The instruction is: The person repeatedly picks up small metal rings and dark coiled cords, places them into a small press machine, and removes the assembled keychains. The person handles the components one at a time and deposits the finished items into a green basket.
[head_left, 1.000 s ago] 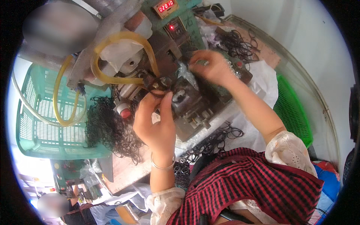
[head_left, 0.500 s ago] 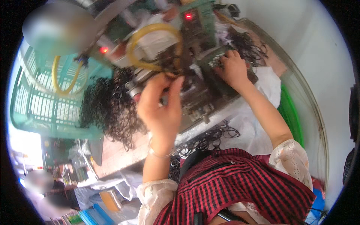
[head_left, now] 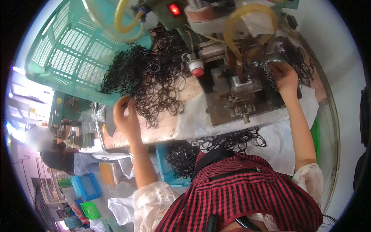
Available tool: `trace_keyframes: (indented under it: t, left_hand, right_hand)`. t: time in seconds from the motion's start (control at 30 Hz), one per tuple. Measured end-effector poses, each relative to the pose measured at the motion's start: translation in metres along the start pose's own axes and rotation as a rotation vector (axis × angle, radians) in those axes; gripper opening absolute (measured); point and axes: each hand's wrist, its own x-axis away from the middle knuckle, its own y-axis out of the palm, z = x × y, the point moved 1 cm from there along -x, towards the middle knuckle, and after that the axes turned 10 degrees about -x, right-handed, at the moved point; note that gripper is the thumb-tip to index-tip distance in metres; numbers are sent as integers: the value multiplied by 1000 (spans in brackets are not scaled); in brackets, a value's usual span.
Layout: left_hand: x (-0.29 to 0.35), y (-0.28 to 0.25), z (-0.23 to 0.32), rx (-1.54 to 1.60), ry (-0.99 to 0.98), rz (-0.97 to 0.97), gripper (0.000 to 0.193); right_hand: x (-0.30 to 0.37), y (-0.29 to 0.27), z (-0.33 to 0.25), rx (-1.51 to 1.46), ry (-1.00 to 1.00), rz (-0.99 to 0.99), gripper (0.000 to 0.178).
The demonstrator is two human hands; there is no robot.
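Observation:
At the left edge of the heap of thin black loops (head_left: 154, 92), my left hand (head_left: 127, 118) has its fingers curled in with the thumb close to them. Whatever lies between its fingertips is too small to make out. Over on the right, my right hand (head_left: 288, 80) reaches to a dark tray of small shiny pieces (head_left: 269, 73), fingertips bent down and close together. Those fingertips are partly hidden. Between the hands stands a bench press, its metal fixture (head_left: 245, 88) below a yellow hose (head_left: 228, 33).
A teal slotted basket (head_left: 73, 42) leans at the back left. A red-capped knob (head_left: 198, 69) sticks out beside the press. More black loops (head_left: 235, 141) lie along the front edge, above a blue crate (head_left: 164, 162). A person (head_left: 58, 154) is at the far left.
My left hand has gone from the press fixture leftward to the heap of loops. The right hand stays at the tray of small pieces. The whole view has shifted leftward.

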Motion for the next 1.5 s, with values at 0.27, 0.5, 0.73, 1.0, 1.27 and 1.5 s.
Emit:
trace_keyframes:
  t: [0.27, 0.5, 0.73, 1.0, 1.27, 1.5]
  left_hand:
    - [-24, 95, -121, -828, -332, -325, 43]
    - [8, 115, -42, -160, -254, 105, 38]
    - [11, 121, 40, 475, -113, -130, 15]
    - [19, 50, 136, 999, 136, 40, 11]
    - [-8, 38, 171, 881, 209, -46, 11]
    - [25, 25, 201, 904, 111, -129, 24]
  right_hand:
    - [24, -26, 26, -93, 54, 41, 16]
    - [66, -66, -10, -311, 93, -37, 19]
    - [9, 4, -72, -471, -183, -128, 36]
    - [29, 30, -81, -1016, -34, -173, 50]
    - [30, 2, -122, -618, 21, -272, 56]
    - [40, -18, -121, -719, 18, -411, 62]
